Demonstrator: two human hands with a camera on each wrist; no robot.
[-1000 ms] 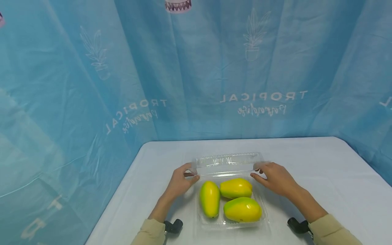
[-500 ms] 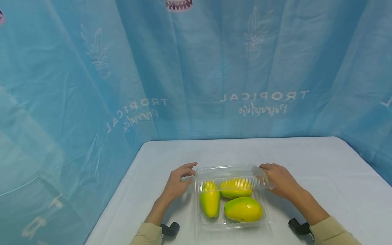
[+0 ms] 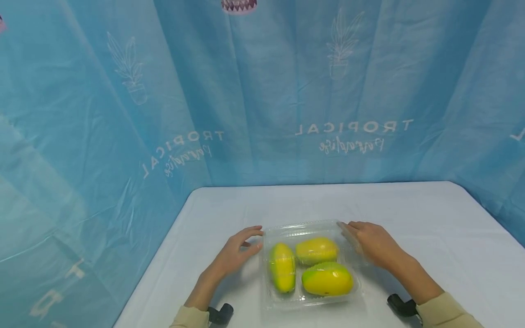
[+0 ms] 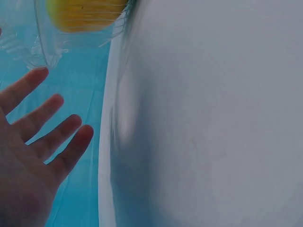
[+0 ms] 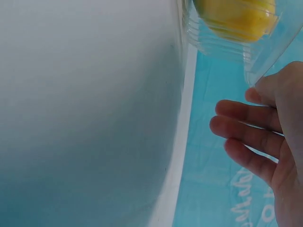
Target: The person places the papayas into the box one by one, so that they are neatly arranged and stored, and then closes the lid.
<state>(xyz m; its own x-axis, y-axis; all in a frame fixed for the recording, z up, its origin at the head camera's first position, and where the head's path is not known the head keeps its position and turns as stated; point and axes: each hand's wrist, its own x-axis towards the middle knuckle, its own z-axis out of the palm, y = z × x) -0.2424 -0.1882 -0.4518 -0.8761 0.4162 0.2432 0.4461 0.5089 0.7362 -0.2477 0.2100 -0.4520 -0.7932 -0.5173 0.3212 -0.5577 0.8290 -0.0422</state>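
A clear plastic clamshell container [image 3: 307,300] sits on the table with three oblong yellow-green fruits inside: one upright at the left [image 3: 282,269], one at the back right [image 3: 316,251] and one at the front right [image 3: 327,279]. Its clear lid [image 3: 303,230] lies low over them, seen as a ribbed, shiny layer. My right hand [image 3: 375,243] is at the lid's right side; in the right wrist view its thumb and forefinger pinch a corner of the plastic. At the left side, my left hand [image 3: 235,251] has its fingers spread, with fingertips right at the container's edge.
A white-covered table [image 3: 434,228] spreads around the container. Blue printed curtains [image 3: 262,91] hang behind and to the left. A dark camera mount [image 3: 221,314] is on the left wrist, and another [image 3: 402,306] on the right.
The lid has swung down from raised at the back to lie over the fruits. My left hand has let go of it and moved slightly forward and left; the right stays at its side.
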